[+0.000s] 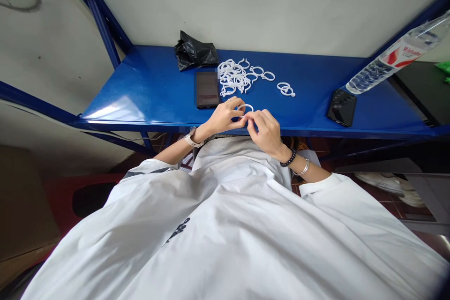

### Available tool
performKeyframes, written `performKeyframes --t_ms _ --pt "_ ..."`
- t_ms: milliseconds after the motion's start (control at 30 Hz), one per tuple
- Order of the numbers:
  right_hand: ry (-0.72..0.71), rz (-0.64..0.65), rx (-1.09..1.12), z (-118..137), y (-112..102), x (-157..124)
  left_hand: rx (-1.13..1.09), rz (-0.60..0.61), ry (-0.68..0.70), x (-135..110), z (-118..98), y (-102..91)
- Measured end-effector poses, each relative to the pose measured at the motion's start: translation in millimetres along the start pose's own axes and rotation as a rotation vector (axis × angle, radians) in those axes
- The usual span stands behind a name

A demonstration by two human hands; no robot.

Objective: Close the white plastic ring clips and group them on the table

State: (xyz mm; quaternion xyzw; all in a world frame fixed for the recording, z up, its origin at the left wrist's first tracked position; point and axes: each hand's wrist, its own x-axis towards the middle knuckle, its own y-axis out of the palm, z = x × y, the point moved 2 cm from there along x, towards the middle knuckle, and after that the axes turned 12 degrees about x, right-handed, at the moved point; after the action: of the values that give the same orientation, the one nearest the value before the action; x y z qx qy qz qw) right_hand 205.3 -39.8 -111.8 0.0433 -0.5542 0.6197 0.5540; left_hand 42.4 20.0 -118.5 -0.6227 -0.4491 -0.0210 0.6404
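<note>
My left hand and my right hand meet at the near edge of a blue shelf. Both pinch one white plastic ring between their fingertips, the left from the left side, the right from the right. A heap of several white rings lies just beyond the hands. A pair of rings lies apart to the right of the heap. A watch sits on my left wrist, and bracelets are on my right wrist.
A dark phone lies left of the heap, and a crumpled black bag sits behind it. Another black phone rests at the right, beside a tilted clear water bottle. Blue frame posts rise at the left.
</note>
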Motion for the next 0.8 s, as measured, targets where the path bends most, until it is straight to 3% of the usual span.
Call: performKeyframes --t_ms 267,533,800 --pt "-0.101 0.011 -0.094 4.9 -0.7 -6.4 0.025 0.005 0.087 -1.2 -0.1 0.8" --pt "-0.068 0.053 0.051 3.6 0.3 -9.8 -0.090 0.010 0.041 -0.2 -2.9 -4.0" --pt "-0.101 0.024 0.044 -0.4 0.7 -9.7 -0.112 0.043 -0.033 -0.5 -5.2 -5.6"
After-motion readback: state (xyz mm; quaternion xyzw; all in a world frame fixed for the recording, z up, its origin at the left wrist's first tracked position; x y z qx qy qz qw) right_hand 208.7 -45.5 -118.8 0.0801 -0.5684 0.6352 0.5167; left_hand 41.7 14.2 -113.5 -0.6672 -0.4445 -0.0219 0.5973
